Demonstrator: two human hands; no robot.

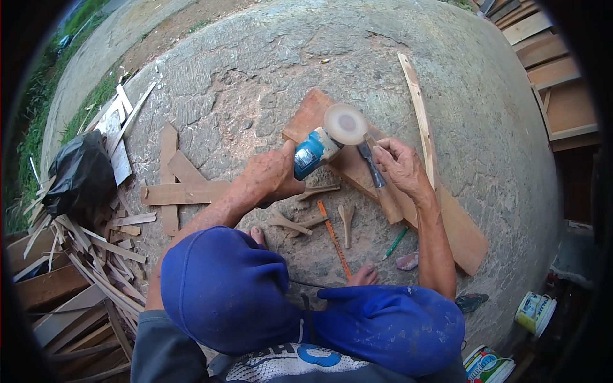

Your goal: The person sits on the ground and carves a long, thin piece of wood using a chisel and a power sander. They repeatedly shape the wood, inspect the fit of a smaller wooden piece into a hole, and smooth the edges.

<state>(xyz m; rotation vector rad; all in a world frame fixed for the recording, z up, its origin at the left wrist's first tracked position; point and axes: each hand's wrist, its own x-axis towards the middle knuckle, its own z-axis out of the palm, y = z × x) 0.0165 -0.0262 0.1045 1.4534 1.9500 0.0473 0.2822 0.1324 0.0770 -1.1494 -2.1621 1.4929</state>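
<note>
My left hand (271,175) is wrapped tight around the blue body of the grinder (317,151), its pale round sanding disc (345,124) facing up at me and spinning to a blur. My right hand (401,167) is clenched on a small wooden piece (372,165), dark and slim, whose long axis runs from the disc's lower right edge down toward my right wrist; its upper end meets the disc, so the work lies just right of the grinder, nearer my right fingers (383,151).

Under the grinder lies a broad reddish plank (460,230), slanting away from it toward the lower right, smooth-sawn with a worn edge. A thin pale strip of wood (418,115) runs past the plank's far side. Below the grinder, on the rough cracked concrete ground (255,76), sit several carved wooden spoon blanks (346,220), an orange hacksaw blade (334,239) and a green pencil (396,242). Left of the grinder, flat offcut boards (182,191) lie crossed.
</note>
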